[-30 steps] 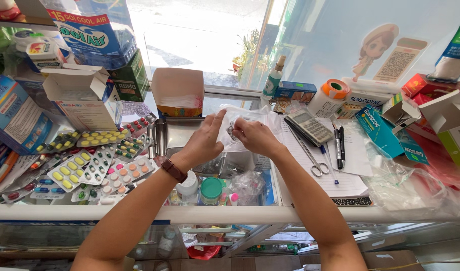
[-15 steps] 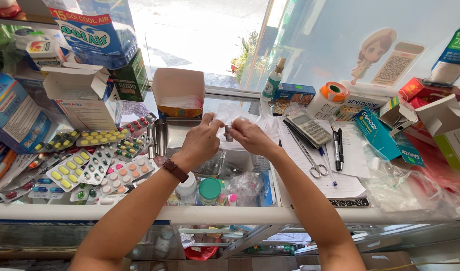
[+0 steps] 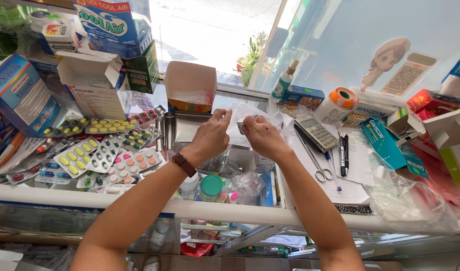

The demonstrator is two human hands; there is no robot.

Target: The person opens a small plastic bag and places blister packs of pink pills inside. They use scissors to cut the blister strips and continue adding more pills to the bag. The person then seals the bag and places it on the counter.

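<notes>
Both hands are raised over the glass counter [image 3: 240, 213], close together. My left hand [image 3: 210, 136], with a brown watch on the wrist, pinches one edge of a small clear plastic bag [image 3: 240, 123]. My right hand [image 3: 262, 136] pinches the bag's other edge between thumb and fingers. A small dark piece shows between the fingertips; what it is cannot be told. Blister packs of coloured pills [image 3: 97, 150] lie spread to the left of my left arm.
Medicine boxes [image 3: 89, 85] stack at the left and back. A tan open box [image 3: 190, 85] stands behind the hands. A calculator [image 3: 316, 133], scissors [image 3: 318, 165], pens [image 3: 343, 153] and paper lie to the right. Bottles [image 3: 211, 186] sit below, boxes and plastic bags [image 3: 415, 190] at far right.
Both hands drew slightly closer together on the bag and shifted a little forward; the bag's top edge is now pinched between them.
</notes>
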